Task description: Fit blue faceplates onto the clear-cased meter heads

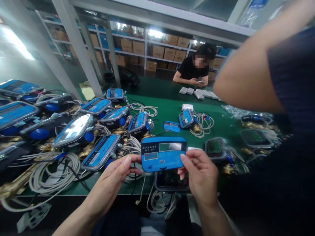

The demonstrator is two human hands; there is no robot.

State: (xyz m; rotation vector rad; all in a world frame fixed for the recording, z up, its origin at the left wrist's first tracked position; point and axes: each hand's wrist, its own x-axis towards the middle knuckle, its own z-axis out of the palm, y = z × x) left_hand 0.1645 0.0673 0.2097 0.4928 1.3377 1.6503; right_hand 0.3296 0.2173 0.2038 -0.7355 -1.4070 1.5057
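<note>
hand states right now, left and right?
Left hand: open, fingertips at the left edge of the blue panel; whether they grip it can't be told.
Right hand: closed, holding the panel's right end.

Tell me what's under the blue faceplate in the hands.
Below the blue faceplate, a dark housing shows, with pale coiled cable lower down. The housing's upper part is hidden by the faceplate and right hand, so I can't see it.
</note>
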